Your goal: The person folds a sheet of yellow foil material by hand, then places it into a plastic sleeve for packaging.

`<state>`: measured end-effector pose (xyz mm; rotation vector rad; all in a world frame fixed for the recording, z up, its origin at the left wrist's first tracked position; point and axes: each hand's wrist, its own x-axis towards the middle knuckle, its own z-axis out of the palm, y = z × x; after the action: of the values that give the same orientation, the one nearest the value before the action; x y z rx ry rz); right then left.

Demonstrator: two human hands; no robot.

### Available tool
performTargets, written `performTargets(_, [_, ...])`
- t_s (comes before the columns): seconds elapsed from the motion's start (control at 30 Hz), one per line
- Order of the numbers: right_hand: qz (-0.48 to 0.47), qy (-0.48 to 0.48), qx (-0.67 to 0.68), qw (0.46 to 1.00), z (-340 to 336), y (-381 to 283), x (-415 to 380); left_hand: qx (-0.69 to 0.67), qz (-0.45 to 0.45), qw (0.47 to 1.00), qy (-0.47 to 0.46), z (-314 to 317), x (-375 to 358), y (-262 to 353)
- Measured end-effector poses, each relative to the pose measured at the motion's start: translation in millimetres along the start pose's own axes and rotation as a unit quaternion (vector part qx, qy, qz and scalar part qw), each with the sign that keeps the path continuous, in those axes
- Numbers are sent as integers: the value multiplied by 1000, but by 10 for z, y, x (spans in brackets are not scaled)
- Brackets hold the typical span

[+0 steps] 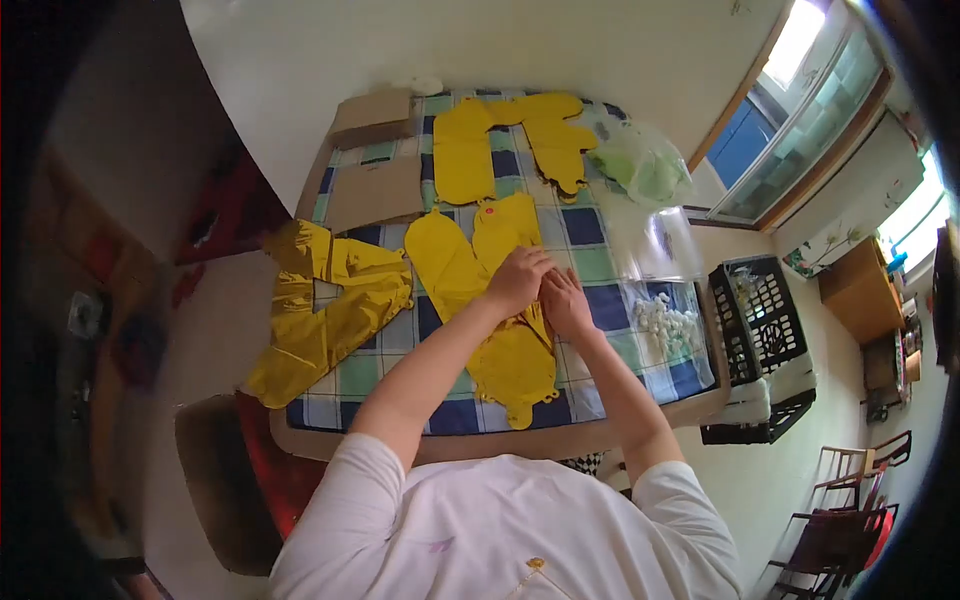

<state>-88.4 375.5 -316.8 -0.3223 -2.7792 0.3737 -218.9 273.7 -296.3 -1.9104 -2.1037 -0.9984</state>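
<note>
Several flat yellow foil pieces lie on a table with a checked cloth [585, 262]. My left hand [520, 280] rests on the middle yellow foil piece [440, 255], its fingers bent towards the piece's right edge. Against its fingertips is my right hand [567, 303], at the same right edge, fingers close together. Whatever the fingertips pinch is too small to make out. A small red spot [489, 211] shows on the foil above my hands. The lower part of the foil [515, 370] spreads between my forearms.
Another yellow foil piece [340, 320] lies at the left, and more yellow foil [465, 150] at the back. Cardboard [375, 193] sits back left. Clear plastic bags [640, 165] and small white items [665, 325] are at the right. A black crate [760, 320] stands beside the table.
</note>
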Motion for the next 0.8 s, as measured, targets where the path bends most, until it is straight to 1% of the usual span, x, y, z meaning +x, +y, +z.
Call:
performTargets(0.03, [10, -16, 0, 1000, -22, -26, -12, 22, -4, 1000, -13, 130, 15, -102])
performTargets(0.1, [-13, 25, 2, 1000, 25, 2, -27, 68, -6, 997, -34, 318, 115, -264])
performTargets(0.13, [-22, 44, 3, 999, 61, 26, -42, 60, -15, 997, -39, 337, 151, -284])
performTargets(0.2, [-13, 29, 2, 999, 57, 37, -20, 42, -37, 997, -54, 381, 157, -350])
performTargets(0.3, [-1, 25, 16, 1000, -19, -41, -35, 38, -22, 996, -79, 412, 101, -432])
performTargets(0.4, [4, 40, 21, 999, -35, -39, -7, 13, -49, 996, -78, 351, 87, -363])
performTargets(0.5, [26, 60, 37, 997, -68, -76, 76, 21, -33, 996, -77, 344, 45, -390])
performTargets(0.6, [23, 39, 9, 999, 9, -62, 74, -17, -41, 998, -37, 361, 82, -382])
performTargets(0.7, [27, 25, -10, 999, 15, -59, 66, 38, 4, 999, 1, 287, 122, -351])
performTargets(0.8, [22, 33, -13, 999, -17, -80, 60, 51, 5, 998, -42, 256, 129, -430])
